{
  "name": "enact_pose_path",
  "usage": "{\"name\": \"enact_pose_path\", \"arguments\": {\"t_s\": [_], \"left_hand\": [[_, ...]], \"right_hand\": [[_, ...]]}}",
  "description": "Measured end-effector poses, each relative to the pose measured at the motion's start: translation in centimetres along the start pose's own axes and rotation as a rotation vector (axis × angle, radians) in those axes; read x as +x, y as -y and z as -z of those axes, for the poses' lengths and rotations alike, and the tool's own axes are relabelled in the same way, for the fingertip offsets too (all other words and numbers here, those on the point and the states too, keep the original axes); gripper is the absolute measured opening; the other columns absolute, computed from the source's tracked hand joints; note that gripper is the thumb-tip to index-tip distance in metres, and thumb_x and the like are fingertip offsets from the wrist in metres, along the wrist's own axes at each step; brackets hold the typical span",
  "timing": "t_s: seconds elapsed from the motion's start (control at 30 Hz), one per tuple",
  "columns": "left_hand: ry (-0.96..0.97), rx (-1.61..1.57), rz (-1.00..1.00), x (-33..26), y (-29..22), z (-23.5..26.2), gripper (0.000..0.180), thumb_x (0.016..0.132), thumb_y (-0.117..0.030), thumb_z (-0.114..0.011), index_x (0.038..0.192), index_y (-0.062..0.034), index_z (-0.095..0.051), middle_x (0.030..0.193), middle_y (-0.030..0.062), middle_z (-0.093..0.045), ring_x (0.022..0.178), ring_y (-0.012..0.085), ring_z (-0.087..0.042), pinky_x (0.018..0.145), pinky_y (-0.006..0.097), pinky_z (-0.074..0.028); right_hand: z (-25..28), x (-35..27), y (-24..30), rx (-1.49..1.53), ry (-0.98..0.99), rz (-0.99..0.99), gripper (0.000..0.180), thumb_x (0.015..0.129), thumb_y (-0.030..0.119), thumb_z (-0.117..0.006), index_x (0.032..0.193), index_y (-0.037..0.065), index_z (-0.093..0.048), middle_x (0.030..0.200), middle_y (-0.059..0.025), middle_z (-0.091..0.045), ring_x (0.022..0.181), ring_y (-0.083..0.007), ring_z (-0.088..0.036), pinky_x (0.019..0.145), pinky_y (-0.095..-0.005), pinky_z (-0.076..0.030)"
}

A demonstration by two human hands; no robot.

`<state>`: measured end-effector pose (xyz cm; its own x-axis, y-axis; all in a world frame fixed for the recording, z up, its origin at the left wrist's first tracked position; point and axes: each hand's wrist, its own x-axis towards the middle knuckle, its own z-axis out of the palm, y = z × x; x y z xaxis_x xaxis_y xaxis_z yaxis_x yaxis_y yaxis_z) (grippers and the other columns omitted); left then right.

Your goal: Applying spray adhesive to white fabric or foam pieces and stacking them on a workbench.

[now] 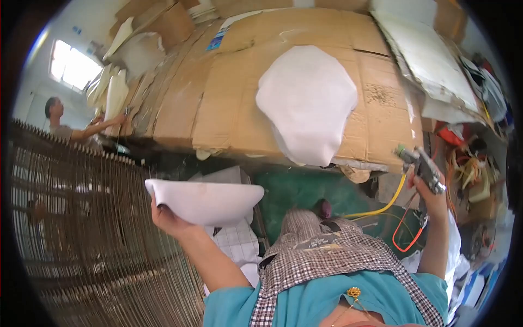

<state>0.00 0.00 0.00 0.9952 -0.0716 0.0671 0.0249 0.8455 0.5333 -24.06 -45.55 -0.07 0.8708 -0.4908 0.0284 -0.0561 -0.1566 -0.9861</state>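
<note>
**A:** Where are the hands, and what is in them?

**B:** The left hand is raised at the left of the view, fingers curled under a white, shallow, bowl-shaped foam piece; it holds that piece from below, the thumb at its near rim; the right hand is closed round the grip of a grey metal spray gun, nozzle pointing up and to the left; a yellow hose and a thin orange cord trail down from the gun.

**A:** And ahead of the person?

**B:** A second white foam piece, broad and rounded, lies on a brown cardboard-covered bench, its lower edge hanging over the front of the cardboard; it is well apart from the one in hand.

**A:** How far along would you judge the work to be?

**B:** I'd say one piece is laid out on the bench and the other is up, near the gun but not touching it; whether either has been sprayed I cannot tell, since both look evenly white; no joining of the two is visible yet.

**A:** Anything else about?

**B:** A brown wire-mesh rack fills the left; beyond it another person reaches toward stacked pale pieces; the wearer has a checked apron over a teal shirt.
</note>
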Motion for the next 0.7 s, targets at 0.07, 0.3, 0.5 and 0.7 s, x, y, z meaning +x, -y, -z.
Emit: {"name": "enact_pose_path", "arguments": {"t_s": [0.07, 0.3, 0.5, 0.7], "left_hand": [[-0.317, 0.179, -0.145, -0.8, -0.9, 0.0, 0.028, 0.082, -0.021, -0.046, 0.100, -0.0021, -0.056, 0.098, 0.0134, -0.060, 0.092, 0.0292, -0.059, 0.082, 0.048, -0.047], [-0.460, 0.050, -0.317, 1.0, 3.6, -2.1, 0.014, 0.077, -0.008, -0.059, 0.091, -0.0054, -0.056, 0.090, 0.0081, -0.060, 0.084, 0.0212, -0.058, 0.078, 0.034, -0.047], [-0.575, -0.071, -0.402, -5.4, 2.9, -2.4, 0.025, 0.083, -0.010, -0.043, 0.098, 0.0073, -0.054, 0.097, 0.0173, -0.060, 0.092, 0.0292, -0.058, 0.084, 0.043, -0.046], [-0.707, -0.117, -0.409, -12.3, -0.8, 6.9, 0.032, 0.082, -0.007, -0.045, 0.110, 0.0080, -0.046, 0.108, 0.0182, -0.055, 0.102, 0.0309, -0.054, 0.091, 0.042, -0.043]], "right_hand": [[0.9, 3.7, -3.0, -0.139, -0.068, -0.033, 0.043, 0.078, 0.009, -0.061, 0.119, 0.001, -0.049, 0.078, -0.0014, -0.054, 0.068, -0.0087, -0.052, 0.063, -0.0233, -0.043], [-1.4, 21.5, -14.3, -0.778, -0.116, 0.577, 0.054, 0.079, 0.013, -0.060, 0.126, -0.002, -0.038, 0.107, -0.0168, -0.056, 0.103, -0.0303, -0.052, 0.089, -0.0365, -0.040], [-27.7, 7.5, -20.9, 0.432, 0.831, -0.900, 0.068, 0.085, 0.047, -0.051, 0.132, 0.002, -0.031, 0.129, -0.0162, -0.042, 0.117, -0.0282, -0.042, 0.097, -0.0418, -0.033], [-39.4, 5.2, -23.2, 0.990, 0.601, -1.144, 0.049, 0.073, 0.021, -0.053, 0.117, 0.000, -0.045, 0.119, -0.0143, -0.051, 0.112, -0.0305, -0.046, 0.100, -0.0441, -0.032]]}}
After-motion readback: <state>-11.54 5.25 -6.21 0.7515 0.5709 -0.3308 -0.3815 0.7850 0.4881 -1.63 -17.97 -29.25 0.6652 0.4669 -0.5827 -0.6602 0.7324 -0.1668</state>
